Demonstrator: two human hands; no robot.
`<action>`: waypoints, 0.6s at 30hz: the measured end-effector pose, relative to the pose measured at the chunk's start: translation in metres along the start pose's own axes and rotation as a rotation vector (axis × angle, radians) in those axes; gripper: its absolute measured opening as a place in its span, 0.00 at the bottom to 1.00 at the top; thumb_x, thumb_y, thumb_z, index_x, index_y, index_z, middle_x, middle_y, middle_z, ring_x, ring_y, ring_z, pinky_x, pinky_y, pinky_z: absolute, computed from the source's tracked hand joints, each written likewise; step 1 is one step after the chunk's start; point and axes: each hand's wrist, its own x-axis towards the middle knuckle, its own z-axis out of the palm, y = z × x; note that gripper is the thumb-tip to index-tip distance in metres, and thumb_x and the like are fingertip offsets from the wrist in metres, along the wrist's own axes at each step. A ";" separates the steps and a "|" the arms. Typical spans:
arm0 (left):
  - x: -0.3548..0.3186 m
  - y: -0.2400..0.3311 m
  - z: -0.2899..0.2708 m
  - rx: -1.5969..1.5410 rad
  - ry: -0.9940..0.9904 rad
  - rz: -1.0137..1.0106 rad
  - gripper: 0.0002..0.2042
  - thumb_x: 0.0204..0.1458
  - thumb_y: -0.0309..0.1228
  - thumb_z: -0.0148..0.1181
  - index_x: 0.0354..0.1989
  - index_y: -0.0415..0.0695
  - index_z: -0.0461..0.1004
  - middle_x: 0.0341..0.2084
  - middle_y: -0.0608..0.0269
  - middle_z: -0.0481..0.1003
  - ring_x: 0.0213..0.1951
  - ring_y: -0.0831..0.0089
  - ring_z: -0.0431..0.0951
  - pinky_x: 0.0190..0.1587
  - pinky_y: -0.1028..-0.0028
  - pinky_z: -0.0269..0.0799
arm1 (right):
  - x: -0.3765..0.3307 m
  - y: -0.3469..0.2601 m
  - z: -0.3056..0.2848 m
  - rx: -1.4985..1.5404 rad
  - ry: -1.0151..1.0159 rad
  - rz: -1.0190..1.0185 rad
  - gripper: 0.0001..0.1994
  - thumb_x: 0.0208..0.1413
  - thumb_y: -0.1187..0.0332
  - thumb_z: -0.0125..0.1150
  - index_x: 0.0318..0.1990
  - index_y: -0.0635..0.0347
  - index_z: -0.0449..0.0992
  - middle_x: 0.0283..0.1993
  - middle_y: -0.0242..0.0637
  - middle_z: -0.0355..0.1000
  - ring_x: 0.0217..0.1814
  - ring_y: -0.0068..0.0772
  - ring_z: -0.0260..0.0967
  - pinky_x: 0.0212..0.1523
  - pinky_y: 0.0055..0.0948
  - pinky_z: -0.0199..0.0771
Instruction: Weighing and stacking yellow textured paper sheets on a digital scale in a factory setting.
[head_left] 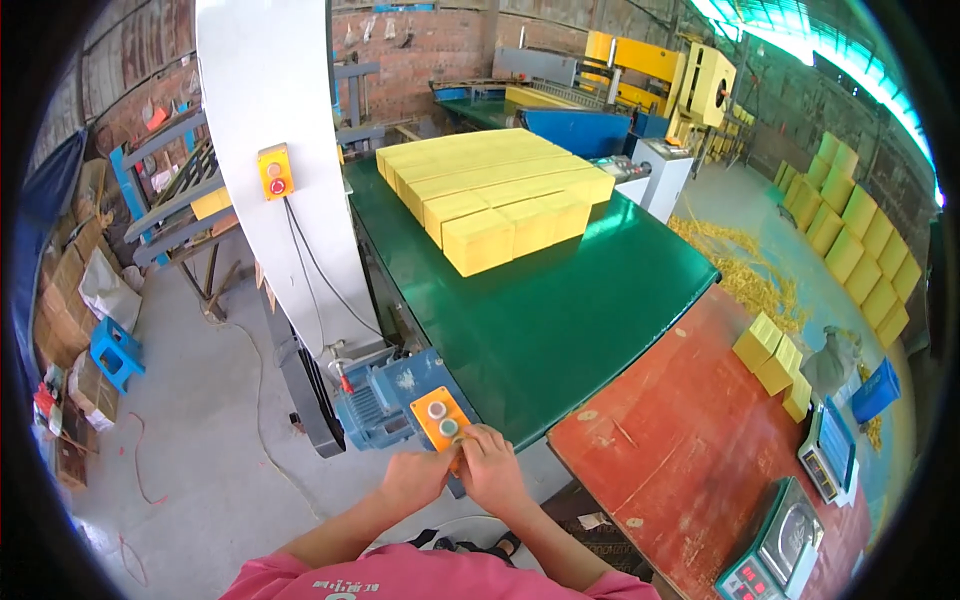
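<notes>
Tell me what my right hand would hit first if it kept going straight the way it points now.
Probably the orange control box: your right hand points up and slightly left, fingertips already at its lower edge. Beyond lies the green conveyor belt; depth is unclear.

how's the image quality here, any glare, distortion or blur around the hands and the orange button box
Head view: strong fisheye bend, so the green conveyor belt edges curve and a black rim cuts the corners; the skylight at upper right is blown out; the left hand and right hand at the orange button box look evenly lit and fairly sharp, with only soft shadows.
</notes>
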 end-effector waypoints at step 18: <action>0.009 0.010 0.004 -0.054 0.221 0.006 0.06 0.48 0.31 0.58 0.33 0.47 0.70 0.16 0.57 0.75 0.20 0.56 0.78 0.23 0.57 0.71 | -0.002 0.003 0.010 0.105 0.004 0.084 0.16 0.48 0.74 0.62 0.45 0.66 0.68 0.56 0.49 0.67 0.58 0.53 0.65 0.52 0.44 0.67</action>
